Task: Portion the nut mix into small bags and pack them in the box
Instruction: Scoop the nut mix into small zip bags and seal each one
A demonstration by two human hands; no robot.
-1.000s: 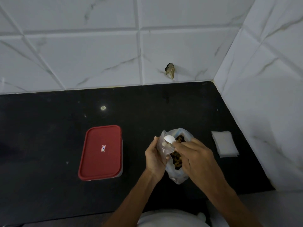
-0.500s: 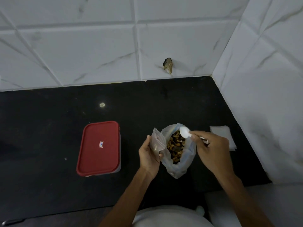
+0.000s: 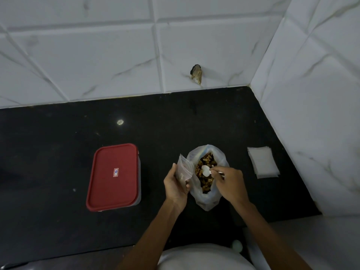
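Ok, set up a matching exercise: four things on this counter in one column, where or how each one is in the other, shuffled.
1 box
2 small bag
3 spoon
4 white stack

A in the right hand, over the nut mix
B flat on the counter, near the right wall
C closed, red on top
D in the left hand

Pairs: 1-C, 2-D, 3-A, 4-B

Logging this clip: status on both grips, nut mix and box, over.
Left grip holding small bag. Right grip holding spoon over nut mix. Box lid on. Nothing in the way.
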